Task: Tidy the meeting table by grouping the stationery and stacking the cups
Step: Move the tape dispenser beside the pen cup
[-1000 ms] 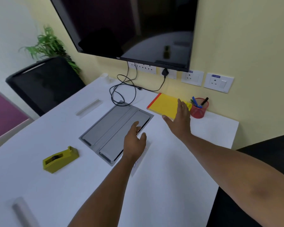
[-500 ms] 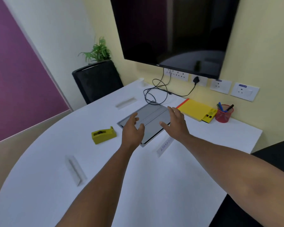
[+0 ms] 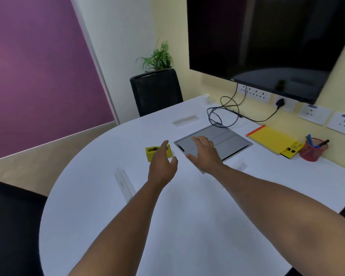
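Observation:
A yellow tape dispenser [image 3: 154, 153] stands on the white table [image 3: 187, 216], partly behind my left hand [image 3: 162, 165], which hovers just in front of it with fingers spread and holds nothing. My right hand [image 3: 204, 153] floats open over the grey cable hatch [image 3: 227, 140]. At the back right lie a yellow notepad [image 3: 269, 138], a small yellow holder [image 3: 292, 149] and a red mesh pen cup [image 3: 313, 149] with pens. A small white cup [image 3: 205, 98] stands at the far edge by the wall.
Black cables [image 3: 223, 112] coil behind the hatch, under a wall-mounted screen [image 3: 267, 36]. Clear name-card stands [image 3: 124, 184] sit on the table. A black chair [image 3: 155, 90] and a plant [image 3: 157, 56] stand at the far left; another chair [image 3: 10, 226] is near left.
Both hands moved left across the table: my right hand left the notepad and came over the hatch, my left hand reached the tape dispenser. The view panned left.

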The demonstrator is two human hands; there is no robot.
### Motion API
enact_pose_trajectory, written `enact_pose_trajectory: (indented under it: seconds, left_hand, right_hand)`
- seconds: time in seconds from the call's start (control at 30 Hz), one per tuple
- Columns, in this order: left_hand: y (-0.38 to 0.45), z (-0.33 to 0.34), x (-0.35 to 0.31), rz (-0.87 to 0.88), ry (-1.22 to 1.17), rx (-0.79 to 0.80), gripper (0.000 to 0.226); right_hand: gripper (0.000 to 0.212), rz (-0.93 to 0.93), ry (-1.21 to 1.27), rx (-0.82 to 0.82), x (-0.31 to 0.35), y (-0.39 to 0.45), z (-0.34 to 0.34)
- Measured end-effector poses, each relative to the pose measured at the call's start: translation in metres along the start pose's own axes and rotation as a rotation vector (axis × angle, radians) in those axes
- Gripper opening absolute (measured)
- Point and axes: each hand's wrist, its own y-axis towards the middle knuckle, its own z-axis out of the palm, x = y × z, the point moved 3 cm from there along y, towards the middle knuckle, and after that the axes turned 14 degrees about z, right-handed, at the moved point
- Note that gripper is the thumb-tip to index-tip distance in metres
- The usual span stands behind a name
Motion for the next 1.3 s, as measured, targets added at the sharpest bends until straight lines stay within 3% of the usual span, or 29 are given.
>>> enact_pose_trajectory:
  seconds: [0.23,0.73,1.3]
  left_hand:
    - [0.008,-0.008,0.046,-0.060,0.103,0.023,0.064]
    - [0.063,0.023,0.134,-0.225,0.096,-0.035,0.059]
    - [0.085,0.070,0.220,-0.400,0.041,-0.029,0.057]
  right_hand:
    - [0.071,-0.070,-0.028,0.096,0.023,0.032,0.042]
    - [0.071,-0.085,-0.121,0.318,0.007,0.123,0.128]
    - [0.084,-0.079,-0.184,0.408,0.000,0.220,0.228]
